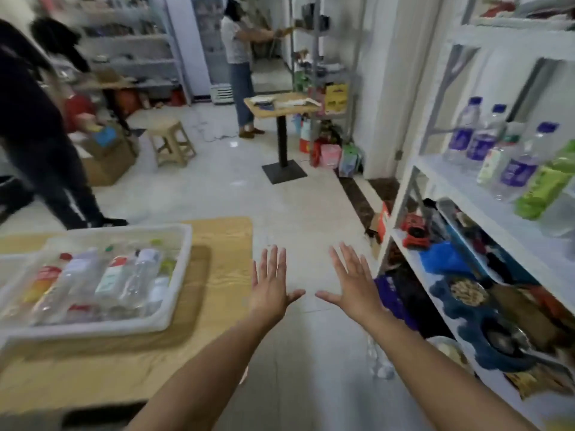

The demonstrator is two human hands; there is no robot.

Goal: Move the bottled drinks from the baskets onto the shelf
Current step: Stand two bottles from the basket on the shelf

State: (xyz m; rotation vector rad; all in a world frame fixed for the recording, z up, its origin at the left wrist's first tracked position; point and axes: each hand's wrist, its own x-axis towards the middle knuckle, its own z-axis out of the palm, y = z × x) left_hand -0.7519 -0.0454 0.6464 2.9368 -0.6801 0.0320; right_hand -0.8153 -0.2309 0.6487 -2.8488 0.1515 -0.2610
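both your hands are empty, with palms down and fingers spread. your left hand [270, 286] and right hand [351, 283] hover side by side over the floor, in the gap between the table [224, 237] and the shelf [504, 219].

the next move turns on this: the bottles [109, 281] you still have to shift lie to your left and a little nearer to you than your fingertips, inside the basket [182, 262] on the table. your left hand is the closer one, just past the table's right edge, and your right hand is well apart from the basket. the bottles lie flat in a row. their long axes run away from you and their caps point toward the far wall, so a reach from above would cross a bottle's body rather than meet its cap. judging by that, you'd swing left and grip one round the middle.

the basket holds several bottles, some clear and some with red or green labels, though blur hides the exact count. what may be a second basket [18, 259] shows only its rim at the left edge.

on your right, the shelf already carries upright water bottles [479, 141] with blue labels and a green one [544, 188] beside them. bare board is left in front of them.
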